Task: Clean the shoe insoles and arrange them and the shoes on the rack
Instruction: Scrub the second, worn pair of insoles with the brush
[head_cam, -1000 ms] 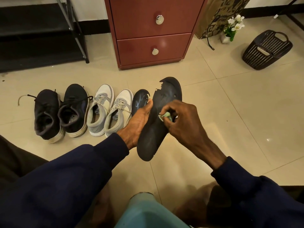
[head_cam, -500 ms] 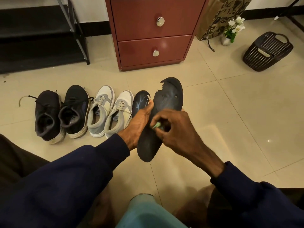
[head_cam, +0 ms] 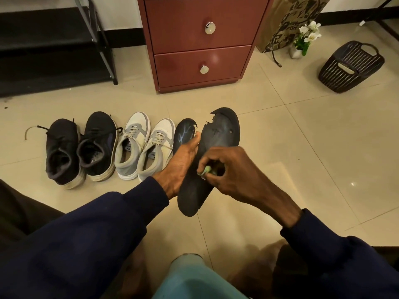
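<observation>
Holding the insole (head_cam: pixel 222 132) above the floor (head_cam: pixel 302 147), the left hand (head_cam: pixel 181 162) clamps its 9 o'clock edge; the right hand (head_cam: pixel 233 175) pinches a green wipe (head_cam: pixel 206 170). It looks light, bendy, torn at 12 o'clock: better to hold the middle.

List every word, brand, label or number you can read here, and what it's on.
No text here can be read for certain.
Print on the paper bag: bold black lettering, too stylised and blurred to read.
Marks inside the grey shoes: too small to read.
Pale tag on the black basket: no lettering legible.
</observation>
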